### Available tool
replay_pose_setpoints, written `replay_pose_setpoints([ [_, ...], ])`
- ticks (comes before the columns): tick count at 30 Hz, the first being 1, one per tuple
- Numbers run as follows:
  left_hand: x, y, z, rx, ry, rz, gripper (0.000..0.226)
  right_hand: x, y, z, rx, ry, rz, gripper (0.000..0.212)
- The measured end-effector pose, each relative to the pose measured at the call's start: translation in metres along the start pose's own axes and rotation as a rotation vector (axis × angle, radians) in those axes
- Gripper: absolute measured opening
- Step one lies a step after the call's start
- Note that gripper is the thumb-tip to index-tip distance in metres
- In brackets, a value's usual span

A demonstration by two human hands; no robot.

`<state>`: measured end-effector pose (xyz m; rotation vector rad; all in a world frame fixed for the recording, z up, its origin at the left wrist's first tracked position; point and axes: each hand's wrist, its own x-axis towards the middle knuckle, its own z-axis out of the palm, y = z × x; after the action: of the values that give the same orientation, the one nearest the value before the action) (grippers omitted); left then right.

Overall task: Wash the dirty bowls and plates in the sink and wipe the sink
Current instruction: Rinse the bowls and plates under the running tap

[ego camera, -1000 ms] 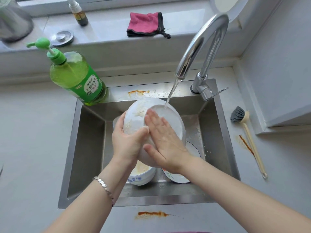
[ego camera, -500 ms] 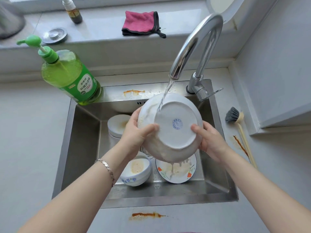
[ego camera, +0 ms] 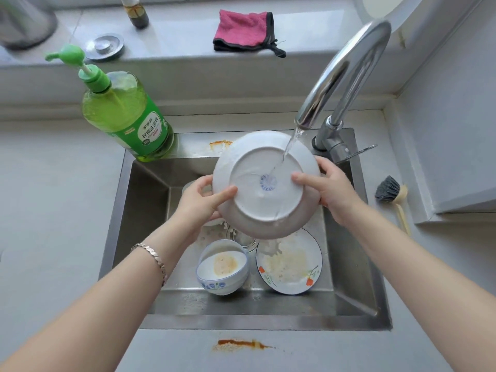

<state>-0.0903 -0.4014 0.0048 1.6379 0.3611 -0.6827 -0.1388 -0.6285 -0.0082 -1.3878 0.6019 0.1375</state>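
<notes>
A large white bowl (ego camera: 257,208) is held over the steel sink (ego camera: 139,210) with its underside facing me. Water from the tap (ego camera: 346,65) runs onto its blue base mark. My left hand (ego camera: 200,201) grips its left rim, thumb on the underside. My right hand (ego camera: 331,189) grips the right rim the same way. Below lie a small blue-patterned bowl (ego camera: 222,267) with orange residue and a dirty flowered plate (ego camera: 290,261). Another white dish is mostly hidden behind my left hand.
A green dish-soap pump bottle (ego camera: 126,116) stands at the sink's back left corner. A pink cloth (ego camera: 244,29) and a metal sink plug (ego camera: 106,47) lie on the ledge. A dish brush (ego camera: 391,194) lies right of the sink. Orange stains (ego camera: 241,345) mark the counter.
My right hand left the bowl's surface and took hold of its right rim. The bowl turned its underside fully toward me and now sits under the stream.
</notes>
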Motion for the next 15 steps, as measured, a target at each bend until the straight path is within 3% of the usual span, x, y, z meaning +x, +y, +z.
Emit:
replay_pose_setpoints([
  [7, -0.015, -0.005, -0.035, -0.014, 0.118, -0.018, 0.046, 0.006, 0.001, 0.037, -0.139, -0.084, 0.057, 0.049],
  [15, -0.029, -0.014, -0.006, 0.116, 0.060, -0.089, 0.038, -0.026, 0.027, -0.005, -0.140, -0.090, 0.218, 0.027],
])
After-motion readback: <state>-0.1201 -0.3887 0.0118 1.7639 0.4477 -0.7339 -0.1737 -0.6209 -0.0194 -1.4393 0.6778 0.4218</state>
